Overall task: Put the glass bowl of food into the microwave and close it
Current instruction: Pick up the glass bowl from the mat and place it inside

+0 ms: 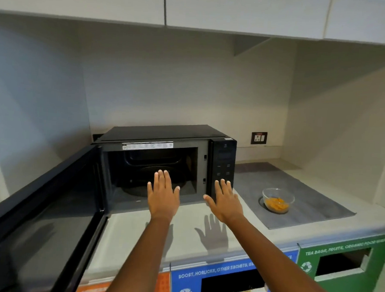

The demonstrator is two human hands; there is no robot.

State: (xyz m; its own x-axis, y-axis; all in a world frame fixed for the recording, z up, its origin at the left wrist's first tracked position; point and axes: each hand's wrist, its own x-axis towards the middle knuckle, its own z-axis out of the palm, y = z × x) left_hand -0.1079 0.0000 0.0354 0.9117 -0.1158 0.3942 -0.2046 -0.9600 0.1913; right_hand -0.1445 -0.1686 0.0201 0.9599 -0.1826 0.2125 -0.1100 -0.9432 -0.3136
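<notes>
- I see both hands flat, palms down, fingers spread, grasping nothing: my left hand (162, 194) hovers before the open cavity of the black countertop microwave (166, 160), my right hand (225, 201) in front of its dark control panel (224, 167).
- The small clear glass bowl of orange food (277, 200) sits on the grey rectangular mat (307, 196), on the counter at about 3 o'clock from my right hand, apart from it and untouched.
- My right hand is plainly the nearer; the left would have to cross over it.
- The bowl is round, so I judge no grasp axis matters; any side of the rim will do.
- The black glass microwave door (40, 222) stands swung wide toward 8 o'clock, leaving the cavity clear.
- From the bowl, the cavity lies at about 9 to 10 o'clock, past the control panel, so I expect a leftward carry around that front corner.
</notes>
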